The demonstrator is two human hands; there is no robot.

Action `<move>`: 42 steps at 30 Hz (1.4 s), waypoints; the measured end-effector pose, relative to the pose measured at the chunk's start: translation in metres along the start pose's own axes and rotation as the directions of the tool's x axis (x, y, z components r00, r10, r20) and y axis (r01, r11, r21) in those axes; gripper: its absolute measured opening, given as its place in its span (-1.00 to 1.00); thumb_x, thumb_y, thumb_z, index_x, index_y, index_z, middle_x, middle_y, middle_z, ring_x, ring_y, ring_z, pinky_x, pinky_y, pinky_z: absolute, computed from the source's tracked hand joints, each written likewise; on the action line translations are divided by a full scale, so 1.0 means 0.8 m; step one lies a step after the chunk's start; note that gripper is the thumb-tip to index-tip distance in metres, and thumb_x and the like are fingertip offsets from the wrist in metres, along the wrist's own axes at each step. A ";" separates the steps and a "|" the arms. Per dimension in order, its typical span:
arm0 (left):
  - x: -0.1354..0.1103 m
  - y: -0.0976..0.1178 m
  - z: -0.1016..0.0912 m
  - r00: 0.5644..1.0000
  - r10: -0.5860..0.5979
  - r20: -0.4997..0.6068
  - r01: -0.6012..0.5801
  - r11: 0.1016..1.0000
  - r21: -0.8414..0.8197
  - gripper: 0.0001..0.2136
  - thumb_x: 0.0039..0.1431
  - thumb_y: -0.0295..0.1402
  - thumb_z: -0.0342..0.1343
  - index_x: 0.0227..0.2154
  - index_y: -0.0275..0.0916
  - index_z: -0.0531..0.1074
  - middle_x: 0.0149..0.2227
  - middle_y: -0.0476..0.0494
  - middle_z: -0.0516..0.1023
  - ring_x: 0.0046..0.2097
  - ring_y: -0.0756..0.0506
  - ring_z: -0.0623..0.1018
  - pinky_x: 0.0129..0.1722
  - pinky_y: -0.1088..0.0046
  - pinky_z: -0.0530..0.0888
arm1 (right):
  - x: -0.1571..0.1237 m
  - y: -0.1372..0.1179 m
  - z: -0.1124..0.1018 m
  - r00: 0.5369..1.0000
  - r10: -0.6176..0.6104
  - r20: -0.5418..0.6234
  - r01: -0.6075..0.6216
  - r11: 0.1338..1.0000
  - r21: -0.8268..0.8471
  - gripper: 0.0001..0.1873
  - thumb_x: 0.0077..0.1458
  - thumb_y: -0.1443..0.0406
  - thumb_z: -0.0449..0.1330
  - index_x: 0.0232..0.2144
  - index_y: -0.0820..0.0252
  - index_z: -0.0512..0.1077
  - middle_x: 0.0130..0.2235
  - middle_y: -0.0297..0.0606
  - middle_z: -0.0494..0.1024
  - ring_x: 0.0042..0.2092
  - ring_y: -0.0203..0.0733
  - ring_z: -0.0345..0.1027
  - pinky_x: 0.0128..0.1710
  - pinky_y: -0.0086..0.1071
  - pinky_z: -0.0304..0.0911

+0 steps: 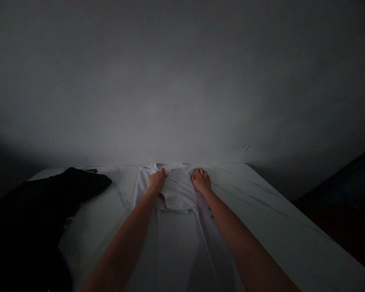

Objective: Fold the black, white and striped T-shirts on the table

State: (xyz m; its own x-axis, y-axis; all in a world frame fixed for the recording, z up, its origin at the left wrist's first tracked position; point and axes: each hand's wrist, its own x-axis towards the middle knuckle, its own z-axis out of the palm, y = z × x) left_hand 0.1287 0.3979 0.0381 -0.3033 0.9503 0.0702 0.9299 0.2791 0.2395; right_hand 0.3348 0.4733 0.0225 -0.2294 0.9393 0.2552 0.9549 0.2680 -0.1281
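A white shirt (178, 192) lies lengthwise over the table, its collar at the far end by the wall. Part of the cloth is folded over near the top, with a hem edge crossing the middle. My left hand (157, 179) is closed on the fabric just left of the collar, thumb and fingers together. On the other side, my right hand (201, 181) grips the shirt's right shoulder area with its fingers curled. A small dark mark on the cloth shows beside my right forearm. The shirt's lower part runs toward me between my arms.
The table (252, 198) has a white, marble-veined top and stands against a grey wall (176, 89). Black cloth (48, 198) lies heaped on its left side, partly covering small objects that I cannot make out. A dark shape (346, 194) stands beyond the right edge. The light is dim.
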 end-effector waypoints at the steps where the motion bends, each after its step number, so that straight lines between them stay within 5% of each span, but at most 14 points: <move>1: -0.002 0.001 0.001 1.000 0.012 -0.004 -0.012 1.000 0.006 -0.72 0.39 -0.28 -0.12 0.04 -0.27 0.33 -0.05 -0.37 0.56 -0.01 -0.27 0.57 -0.11 0.28 0.46 | -0.001 -0.002 -0.003 1.000 -0.008 0.013 0.008 1.000 -0.010 -0.53 0.33 0.14 -0.01 0.13 0.33 0.33 0.20 0.07 0.33 0.18 0.02 0.20 0.11 -0.23 0.12; 5: -0.007 0.004 -0.006 0.998 0.062 0.007 -0.062 0.998 0.008 -0.65 0.39 -0.30 -0.13 0.14 -0.33 0.25 -0.01 -0.42 0.53 0.03 -0.28 0.55 -0.06 0.25 0.46 | -0.019 -0.012 -0.016 0.995 -0.085 0.058 0.087 0.996 -0.019 -0.56 0.31 0.20 0.01 0.13 0.33 0.36 0.22 0.06 0.33 0.22 0.07 0.16 0.19 -0.15 0.06; 8: -0.017 0.003 -0.020 0.996 0.092 -0.004 -0.092 0.995 -0.026 -0.59 0.30 -0.23 0.05 0.12 -0.31 0.24 0.04 -0.38 0.48 0.06 -0.25 0.52 -0.03 0.32 0.45 | -0.056 -0.017 -0.023 0.958 -0.285 0.020 0.284 0.957 0.061 -0.53 0.29 0.23 0.04 0.18 0.28 0.32 0.30 -0.01 0.24 0.31 0.06 0.04 0.28 -0.10 -0.04; 12: -0.060 -0.006 -0.032 0.989 0.028 -0.142 -0.043 0.994 -0.101 -0.58 0.28 -0.31 0.04 0.13 -0.35 0.18 0.13 -0.44 0.36 0.10 -0.25 0.47 0.01 0.27 0.42 | -0.117 -0.025 -0.036 0.794 -0.603 -0.081 0.599 0.751 0.276 -0.58 0.26 0.26 0.08 0.13 0.22 0.39 0.21 -0.05 0.38 0.20 -0.06 0.23 0.20 -0.19 0.14; 15: -0.102 -0.010 -0.035 0.990 -0.058 -0.127 0.026 0.971 -0.239 -0.68 0.25 -0.36 0.04 0.04 -0.30 0.24 0.00 -0.34 0.48 -0.01 -0.22 0.53 -0.06 0.28 0.44 | -0.146 -0.042 -0.049 0.695 -0.710 -0.111 0.697 0.628 0.345 -0.70 0.22 0.28 0.15 -0.04 0.23 0.51 0.03 -0.09 0.52 0.06 -0.07 0.36 0.10 -0.25 0.22; 17: -0.126 -0.010 -0.038 0.997 -0.066 -0.050 0.049 0.959 -0.277 -0.73 0.23 -0.35 0.07 -0.04 -0.28 0.29 -0.15 -0.23 0.55 -0.11 -0.19 0.57 -0.14 0.33 0.46 | -0.154 -0.054 -0.056 0.696 -0.713 -0.087 0.690 0.630 0.357 -0.77 0.20 0.32 0.15 -0.13 0.23 0.55 -0.06 -0.12 0.56 -0.01 -0.07 0.39 0.06 -0.26 0.23; 23: -0.189 -0.014 -0.063 0.998 0.061 -0.011 -0.061 0.955 -0.291 -0.86 0.22 -0.36 0.10 -0.17 -0.22 0.40 -0.23 -0.12 0.58 -0.17 -0.10 0.57 -0.11 0.37 0.46 | -0.151 -0.067 -0.063 0.836 -0.548 0.010 0.475 0.733 0.487 -0.81 0.18 0.41 0.15 -0.21 0.25 0.56 -0.18 -0.17 0.59 -0.17 -0.17 0.45 -0.14 -0.37 0.29; 28: -0.275 -0.036 -0.075 0.923 0.385 0.020 -0.372 0.903 -0.216 -0.87 0.18 -0.44 0.12 -0.21 -0.20 0.46 -0.16 -0.15 0.55 -0.10 -0.12 0.54 -0.02 0.28 0.45 | -0.157 -0.060 -0.071 0.741 -0.669 0.046 0.556 0.651 0.516 -0.79 0.17 0.42 0.17 -0.17 0.20 0.55 -0.11 -0.18 0.59 -0.07 -0.18 0.45 -0.02 -0.32 0.30; 33: -0.414 -0.072 -0.069 0.808 0.576 0.121 -0.559 0.816 -0.148 -0.71 0.24 -0.38 0.12 0.02 -0.15 0.41 0.14 -0.22 0.43 0.17 -0.22 0.40 0.15 0.12 0.38 | -0.229 0.005 -0.102 0.691 -0.723 0.031 0.623 0.615 0.484 -0.62 0.23 0.30 0.16 0.10 0.15 0.44 0.11 -0.11 0.49 0.14 -0.11 0.34 0.18 -0.17 0.23; 37: -0.520 -0.112 -0.065 0.676 0.721 0.154 -0.710 0.693 -0.124 -0.44 0.26 -0.28 0.07 0.31 -0.10 0.13 0.36 -0.18 0.17 0.37 -0.24 0.13 0.27 0.07 0.27 | -0.347 0.113 -0.141 0.554 -0.831 0.055 0.714 0.507 0.483 -0.43 0.26 0.07 0.12 0.27 0.04 0.25 0.22 -0.16 0.40 0.23 -0.12 0.25 0.21 -0.18 0.22; 40: -0.558 -0.131 -0.060 0.604 0.779 0.169 -0.790 0.613 0.000 -0.33 0.23 -0.32 0.10 0.36 -0.13 0.01 0.39 -0.14 0.11 0.41 -0.24 0.04 0.32 0.10 0.20 | -0.429 0.184 -0.155 0.468 -0.879 0.092 0.792 0.464 0.397 -0.13 0.13 -0.03 0.22 0.37 0.10 0.05 0.34 -0.11 0.20 0.35 -0.03 0.03 0.31 -0.09 0.07; 42: -0.561 -0.134 -0.056 0.577 0.807 0.125 -0.816 0.563 0.129 -0.37 0.25 -0.48 0.03 0.35 -0.08 0.05 0.37 -0.06 0.16 0.40 -0.17 0.07 0.34 0.16 0.15 | -0.463 0.211 -0.153 0.444 -0.894 0.064 0.854 0.444 0.271 -0.22 0.20 0.15 0.19 0.38 0.03 0.01 0.38 -0.19 0.11 0.39 -0.06 -0.09 0.34 -0.08 -0.01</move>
State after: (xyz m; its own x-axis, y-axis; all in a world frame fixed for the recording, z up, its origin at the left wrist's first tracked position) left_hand 0.1559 -0.0650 0.0242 0.6020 0.7906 0.1123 0.7980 -0.6008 -0.0478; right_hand 0.6043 0.1443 0.0231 -0.9674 0.1910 0.1666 0.1763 0.9793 -0.0989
